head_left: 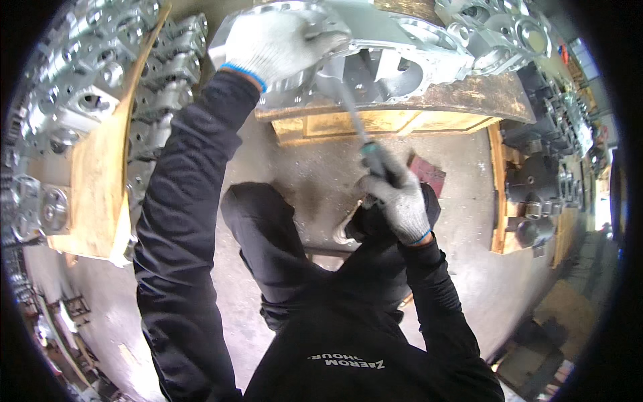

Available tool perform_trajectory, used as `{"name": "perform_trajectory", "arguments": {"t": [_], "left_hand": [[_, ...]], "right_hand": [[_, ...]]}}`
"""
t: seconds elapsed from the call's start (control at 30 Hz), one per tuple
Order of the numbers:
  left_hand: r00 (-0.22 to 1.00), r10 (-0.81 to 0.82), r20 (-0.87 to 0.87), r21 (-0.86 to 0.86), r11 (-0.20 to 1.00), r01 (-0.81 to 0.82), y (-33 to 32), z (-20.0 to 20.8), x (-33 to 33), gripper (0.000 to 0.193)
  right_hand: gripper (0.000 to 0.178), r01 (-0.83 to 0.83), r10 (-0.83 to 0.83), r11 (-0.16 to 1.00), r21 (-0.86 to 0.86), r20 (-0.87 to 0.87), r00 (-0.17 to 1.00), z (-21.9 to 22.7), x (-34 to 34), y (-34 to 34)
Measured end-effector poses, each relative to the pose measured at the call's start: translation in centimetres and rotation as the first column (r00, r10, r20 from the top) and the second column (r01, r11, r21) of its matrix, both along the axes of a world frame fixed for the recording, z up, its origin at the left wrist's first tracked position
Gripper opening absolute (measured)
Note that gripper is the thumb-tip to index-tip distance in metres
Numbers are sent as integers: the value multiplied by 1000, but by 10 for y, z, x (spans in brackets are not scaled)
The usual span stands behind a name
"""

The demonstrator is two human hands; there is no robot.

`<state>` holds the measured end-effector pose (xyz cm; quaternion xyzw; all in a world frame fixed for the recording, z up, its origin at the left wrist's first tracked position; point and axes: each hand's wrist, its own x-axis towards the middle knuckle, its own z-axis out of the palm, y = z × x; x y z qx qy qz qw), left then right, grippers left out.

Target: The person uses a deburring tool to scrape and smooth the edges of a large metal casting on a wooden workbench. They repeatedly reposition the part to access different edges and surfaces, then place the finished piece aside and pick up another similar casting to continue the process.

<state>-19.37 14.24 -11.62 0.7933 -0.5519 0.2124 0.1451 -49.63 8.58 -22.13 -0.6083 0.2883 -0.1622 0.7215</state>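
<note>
Left hand (278, 43) gripping the bare silvery cast housing (395, 50); right hand (396, 197) fisted on a green-handled file (348, 104), tip just below the left hand.

Soft daylight, glaring right edge, fisheye-bent, dark corners.

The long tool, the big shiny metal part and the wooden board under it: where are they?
long tool (353, 114), head view, on its metal shaft.
big shiny metal part (402, 40), head view, on its top face.
wooden board (469, 97), head view, on its front edge.
</note>
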Motion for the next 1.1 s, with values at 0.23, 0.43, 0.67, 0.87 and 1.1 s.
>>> {"name": "perform_trajectory", "arguments": {"t": [0.23, 0.43, 0.67, 0.87, 1.1], "left_hand": [[981, 151, -122, 125, 983, -136, 4, 11, -14, 61], [971, 240, 18, 198, 951, -239, -2, 13, -14, 53], [988, 146, 54, 82, 985, -151, 2, 1, -3, 44], [987, 138, -80, 98, 987, -130, 1, 4, -2, 45], [995, 101, -23, 90, 991, -98, 0, 6, -4, 45]], "right_hand": [[34, -180, 4, 843, 506, 329, 944, 1, 61, -6], [48, -38, 57, 998, -54, 406, 912, 2, 104, -30], [47, -225, 78, 880, 417, 342, 937, 41, 118, -48], [32, -446, 243, 784, 432, 447, 861, 12, 107, -70], [33, -244, 308, 868, -433, 84, 948, 28, 83, -92]]}}
